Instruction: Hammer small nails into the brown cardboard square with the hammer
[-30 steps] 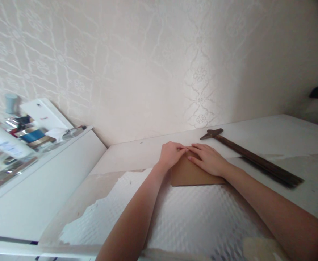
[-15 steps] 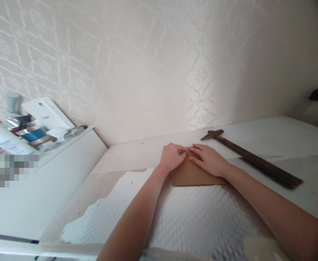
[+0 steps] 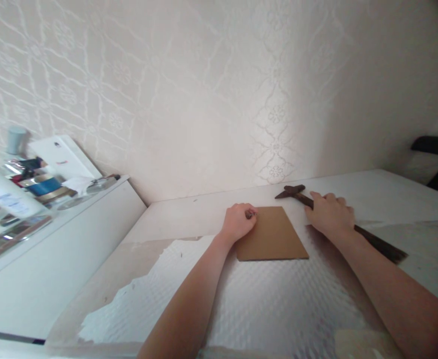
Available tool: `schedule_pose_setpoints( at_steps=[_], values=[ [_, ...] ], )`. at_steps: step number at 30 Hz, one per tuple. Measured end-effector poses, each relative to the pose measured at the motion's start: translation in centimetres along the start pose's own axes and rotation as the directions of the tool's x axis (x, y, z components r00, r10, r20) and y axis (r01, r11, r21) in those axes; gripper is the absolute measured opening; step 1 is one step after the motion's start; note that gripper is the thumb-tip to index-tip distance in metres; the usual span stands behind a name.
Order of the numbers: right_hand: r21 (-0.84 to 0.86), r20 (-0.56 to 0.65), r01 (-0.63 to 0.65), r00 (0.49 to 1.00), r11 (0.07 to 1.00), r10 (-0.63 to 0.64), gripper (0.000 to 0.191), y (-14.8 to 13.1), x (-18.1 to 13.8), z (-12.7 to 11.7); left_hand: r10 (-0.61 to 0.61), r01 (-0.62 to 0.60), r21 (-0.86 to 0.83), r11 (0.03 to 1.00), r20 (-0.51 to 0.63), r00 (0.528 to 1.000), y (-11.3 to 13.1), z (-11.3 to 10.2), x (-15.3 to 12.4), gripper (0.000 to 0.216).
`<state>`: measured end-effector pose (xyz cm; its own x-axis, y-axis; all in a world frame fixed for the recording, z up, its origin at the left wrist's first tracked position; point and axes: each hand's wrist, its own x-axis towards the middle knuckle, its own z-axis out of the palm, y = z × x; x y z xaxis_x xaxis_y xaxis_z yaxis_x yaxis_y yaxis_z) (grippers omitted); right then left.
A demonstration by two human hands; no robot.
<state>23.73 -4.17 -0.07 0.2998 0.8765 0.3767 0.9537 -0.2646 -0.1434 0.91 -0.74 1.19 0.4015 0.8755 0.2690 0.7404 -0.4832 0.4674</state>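
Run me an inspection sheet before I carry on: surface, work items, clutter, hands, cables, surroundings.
Surface: white table, partly under a silvery textured sheet with a ragged left edge.
Work items: brown board lying flat; hammer to its right, head toward the wall.
Clutter: white box, pale bottle and mixed small items on the white cabinet at left.
Left hand: curled at the board's far left corner; anything pinched is unclear.
Right hand: over the hammer's handle; grip firmness unclear.
Cables: nothing seen.
Surroundings: patterned wall behind; black object at far right, cut off by the frame.
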Motion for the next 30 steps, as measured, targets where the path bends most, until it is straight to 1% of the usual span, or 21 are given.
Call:
schedule_pose_setpoints(
  at_steps=[3,6,9,12,14,16,18,20,21,23,28,30],
  values=[
    [0.023,0.044,0.029,0.999,0.999,-0.03,0.043,0.2,0.3,0.3,-0.01,0.01,-0.023,1.0,-0.006,1.0,-0.1,0.2,0.0,0.02],
    [0.042,0.071,0.053,0.996,0.998,-0.056,0.047,0.2,0.3,-0.3,-0.007,0.006,-0.046,0.999,-0.013,1.0,-0.2,0.4,0.0,0.018],
    [0.094,0.017,0.089,0.996,0.992,-0.091,0.048,0.0,0.4,-1.6,0.007,-0.008,-0.055,0.998,-0.024,1.0,-0.4,0.6,0.1,0.018],
    [0.238,-0.09,0.172,0.984,0.956,-0.154,0.047,-0.1,0.6,-3.1,0.019,-0.021,-0.057,0.998,-0.031,0.999,-0.4,0.7,0.1,0.023],
    [0.388,-0.126,0.263,0.965,0.883,-0.232,0.046,-0.3,0.6,-3.8,0.022,-0.025,-0.064,0.998,-0.04,0.999,-0.4,0.8,0.0,0.029],
    [0.509,-0.127,0.344,0.937,0.789,-0.326,0.045,-0.5,0.5,-4.1,0.019,-0.022,-0.077,0.997,-0.051,0.999,-0.4,0.9,0.0,0.036],
    [0.569,-0.113,0.416,0.894,0.709,-0.434,0.043,-0.7,0.3,-4.1,0.012,-0.017,-0.087,0.996,-0.058,0.998,-0.5,1.0,0.0,0.04],
    [0.584,-0.098,0.482,0.841,0.653,-0.533,0.042,-1.0,0.1,-3.9,0.006,-0.011,-0.087,0.996,-0.056,0.998,-0.5,1.1,0.0,0.043],
    [0.582,-0.087,0.505,0.818,0.637,-0.569,0.041,-1.1,0.0,-3.8,0.002,-0.007,-0.084,0.996,-0.053,0.999,-0.5,1.1,0.0,0.043],
    [0.57,-0.068,0.529,0.793,0.629,-0.606,0.041,-1.3,0.0,-3.6,-0.005,0.002,-0.08,0.997,-0.046,0.999,-0.5,1.1,0.1,0.042],
    [0.561,-0.064,0.533,0.791,0.633,-0.609,0.043,-1.3,0.0,-3.5,-0.017,0.014,-0.082,0.997,-0.033,0.999,-0.2,0.9,0.1,0.041],
    [0.569,-0.052,0.537,0.779,0.623,-0.624,0.043,-1.4,0.0,-3.5,-0.029,0.027,-0.076,0.997,-0.026,0.999,-0.2,0.8,0.1,0.038]
  ],
)
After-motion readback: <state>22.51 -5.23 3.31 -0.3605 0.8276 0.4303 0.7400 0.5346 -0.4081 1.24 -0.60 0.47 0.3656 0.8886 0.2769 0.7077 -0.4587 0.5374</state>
